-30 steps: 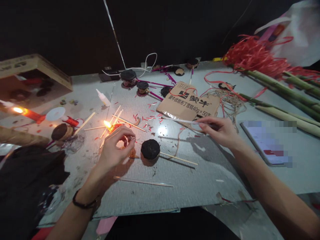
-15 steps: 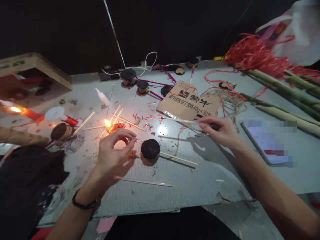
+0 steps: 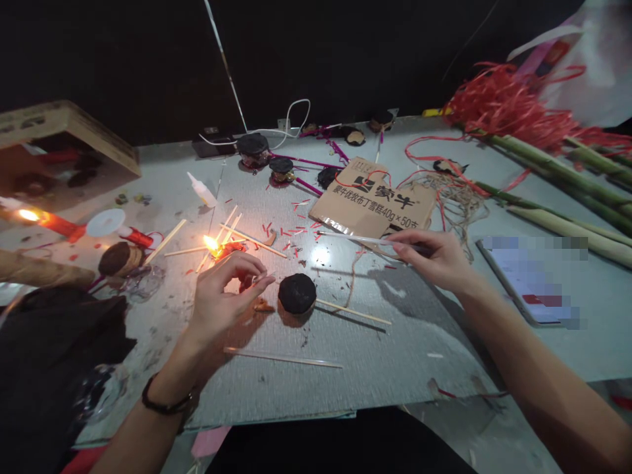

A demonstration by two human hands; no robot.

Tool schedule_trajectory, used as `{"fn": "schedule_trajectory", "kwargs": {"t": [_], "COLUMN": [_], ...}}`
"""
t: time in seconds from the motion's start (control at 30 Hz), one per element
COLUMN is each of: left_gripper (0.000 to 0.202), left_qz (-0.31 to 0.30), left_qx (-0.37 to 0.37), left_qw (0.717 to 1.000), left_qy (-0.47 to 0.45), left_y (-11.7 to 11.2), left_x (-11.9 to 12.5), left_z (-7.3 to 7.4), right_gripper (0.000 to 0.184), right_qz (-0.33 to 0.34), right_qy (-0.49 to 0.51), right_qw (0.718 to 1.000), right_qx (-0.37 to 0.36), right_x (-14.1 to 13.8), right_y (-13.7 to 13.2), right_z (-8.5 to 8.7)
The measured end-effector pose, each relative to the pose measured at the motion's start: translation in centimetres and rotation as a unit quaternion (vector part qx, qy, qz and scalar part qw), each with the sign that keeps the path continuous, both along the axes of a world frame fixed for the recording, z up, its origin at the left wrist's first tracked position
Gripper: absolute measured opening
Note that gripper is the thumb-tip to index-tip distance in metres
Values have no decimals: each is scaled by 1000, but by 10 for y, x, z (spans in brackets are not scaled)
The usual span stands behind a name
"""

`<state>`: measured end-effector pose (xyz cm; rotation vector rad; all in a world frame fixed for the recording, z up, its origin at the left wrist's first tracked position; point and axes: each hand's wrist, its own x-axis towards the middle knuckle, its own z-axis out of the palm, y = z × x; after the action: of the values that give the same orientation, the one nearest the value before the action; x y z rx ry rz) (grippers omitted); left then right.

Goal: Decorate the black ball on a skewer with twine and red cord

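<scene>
My left hand (image 3: pixel 222 293) pinches a small pale sliver (image 3: pixel 261 279) between thumb and fingers, just left of a round black puck (image 3: pixel 297 293) and close to a small flame (image 3: pixel 212 243) burning on a charred scrap. A thin wooden stick (image 3: pixel 353 311) runs from under the puck. My right hand (image 3: pixel 434 260) holds a long, thin, pale strip (image 3: pixel 355 237) by one end, its far tip over the sheet near a piece of printed cardboard (image 3: pixel 372 199). The puck and the flame touch neither hand.
A lit red candle (image 3: pixel 54 222) and a glue bottle (image 3: pixel 201 189) stand at the left and back. Red snippets, sticks and several black discs lie about. Green bamboo stalks (image 3: pixel 557 174), red raffia (image 3: pixel 508 105), a tablet (image 3: pixel 533 280) and a cardboard box (image 3: pixel 64 128) lie around the sheet.
My left hand has turned, its fingers now pointing more to the right. The right hand is nearly still. The whole view has shifted slightly.
</scene>
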<state>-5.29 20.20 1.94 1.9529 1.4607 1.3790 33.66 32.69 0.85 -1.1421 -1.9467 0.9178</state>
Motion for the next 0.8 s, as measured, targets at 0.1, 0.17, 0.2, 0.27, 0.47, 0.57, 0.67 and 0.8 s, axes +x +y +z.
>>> {"fn": "schedule_trajectory", "kwargs": {"t": [0.1, 0.17, 0.2, 0.27, 0.47, 0.57, 0.67, 0.8], "left_gripper": [14, 12, 10, 7, 6, 18, 28, 28], "left_qz": [-8, -7, -7, -8, -49, -76, -61, -35], "left_qx": [3, -5, -12, -26, 18, 40, 46, 38], "left_qw": [1000, 1000, 1000, 999, 997, 994, 993, 994], "left_qy": [23, 24, 23, 23, 50, 72, 89, 95], "left_y": [1, 1, 1, 0, 2, 3, 2, -2], "left_x": [-1, 0, 1, 1, -3, -4, -1, 5], "left_z": [1, 1, 1, 1, 1, 3, 4, 5], "right_gripper": [25, 25, 25, 26, 31, 28, 26, 22], "right_qz": [0, -2, -1, 1, 9, 16, 25, 55], "right_qy": [2, 1, -1, -4, -12, -3, 14, 16], "right_qw": [1000, 1000, 1000, 1000, 1000, 1000, 1000, 998], "right_qx": [0, 1, 1, 0, 19, 19, 11, 15], "right_x": [-1, -1, -1, -1, 0, 0, -1, -5], "right_y": [0, 0, -1, -1, 0, 0, -2, -7], "right_z": [0, 1, 1, 2, 2, 1, 1, 2]}}
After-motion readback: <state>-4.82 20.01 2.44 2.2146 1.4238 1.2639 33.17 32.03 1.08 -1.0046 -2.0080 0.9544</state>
